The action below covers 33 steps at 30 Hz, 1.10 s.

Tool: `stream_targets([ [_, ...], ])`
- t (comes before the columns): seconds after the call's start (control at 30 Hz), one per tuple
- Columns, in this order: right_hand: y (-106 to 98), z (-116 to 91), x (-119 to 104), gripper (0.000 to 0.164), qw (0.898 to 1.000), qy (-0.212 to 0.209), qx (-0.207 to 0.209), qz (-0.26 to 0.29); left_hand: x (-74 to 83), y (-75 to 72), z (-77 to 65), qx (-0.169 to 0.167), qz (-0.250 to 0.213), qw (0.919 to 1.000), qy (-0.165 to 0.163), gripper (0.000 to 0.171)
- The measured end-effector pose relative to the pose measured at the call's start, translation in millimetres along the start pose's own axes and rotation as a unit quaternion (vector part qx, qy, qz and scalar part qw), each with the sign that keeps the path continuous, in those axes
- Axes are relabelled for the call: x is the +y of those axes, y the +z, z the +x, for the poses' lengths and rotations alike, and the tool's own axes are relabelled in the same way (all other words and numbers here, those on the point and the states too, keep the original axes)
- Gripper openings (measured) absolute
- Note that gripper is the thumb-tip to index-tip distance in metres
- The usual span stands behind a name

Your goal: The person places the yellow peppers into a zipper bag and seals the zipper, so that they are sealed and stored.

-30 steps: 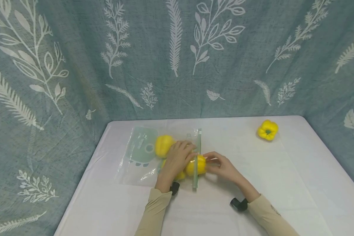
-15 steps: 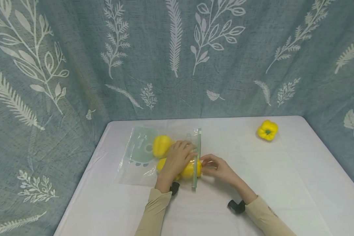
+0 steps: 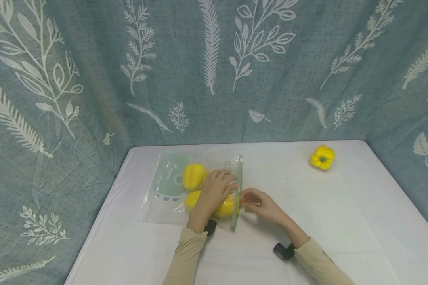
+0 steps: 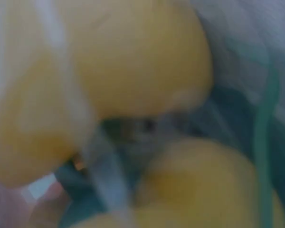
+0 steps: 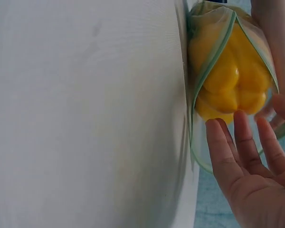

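A clear plastic bag (image 3: 153,211) with a pale green cartoon print and a green zip strip (image 3: 235,215) lies flat, its mouth facing right. Inside are yellow bell peppers: one at the back (image 3: 194,177), another (image 3: 191,199) partly under the left hand, and one at the mouth (image 5: 240,76), lobed end outward. Across the bag's top lies my left hand (image 3: 215,190), its fingertips pinching the upper rim of the mouth. My right hand (image 3: 262,204) has its fingers extended, tips right at the pepper in the mouth. Blurred yellow peppers fill the left wrist view.
A lone yellow bell pepper (image 3: 322,157) sits at the back right of the white-covered table (image 3: 306,198). Behind and beside the table hangs a blue-green curtain (image 3: 185,71) with white leaf prints. Each wrist carries a dark camera mount (image 3: 283,251).
My right hand has moved left, and the pepper at its fingertips has slid left into the bag's mouth. The peppers deeper inside have shifted left. My left hand has stayed put.
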State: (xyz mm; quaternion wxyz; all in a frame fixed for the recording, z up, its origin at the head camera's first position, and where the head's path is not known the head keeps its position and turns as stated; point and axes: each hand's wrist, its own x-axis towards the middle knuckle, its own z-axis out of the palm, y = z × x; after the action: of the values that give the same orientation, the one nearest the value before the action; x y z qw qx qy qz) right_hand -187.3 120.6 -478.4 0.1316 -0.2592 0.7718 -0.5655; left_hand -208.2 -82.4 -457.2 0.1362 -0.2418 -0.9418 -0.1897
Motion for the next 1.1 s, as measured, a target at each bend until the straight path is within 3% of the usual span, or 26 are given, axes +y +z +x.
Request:
stream_targets([
  [0.13,2.9,0.4,-0.4,0.037,1.000,0.006,-0.009,0.017,-0.2,0.6,-0.4,0.006,0.004,1.0000,0.003,0.033],
  [0.23,5.6,2.4,11.4,0.039,1.000,0.007,-0.012,0.025,0.1,0.3,-0.6,0.009,0.008,0.9999,0.007,0.033],
  [0.5,9.7,4.4,11.5,0.036,1.000,-0.007,-0.005,0.007,0.6,0.8,0.1,0.012,0.008,0.9998,0.010,0.033],
  [1.1,17.7,8.1,13.6,0.041,0.997,-0.011,-0.047,0.058,1.4,-0.1,0.0,0.013,0.019,0.9997,0.007,0.033],
])
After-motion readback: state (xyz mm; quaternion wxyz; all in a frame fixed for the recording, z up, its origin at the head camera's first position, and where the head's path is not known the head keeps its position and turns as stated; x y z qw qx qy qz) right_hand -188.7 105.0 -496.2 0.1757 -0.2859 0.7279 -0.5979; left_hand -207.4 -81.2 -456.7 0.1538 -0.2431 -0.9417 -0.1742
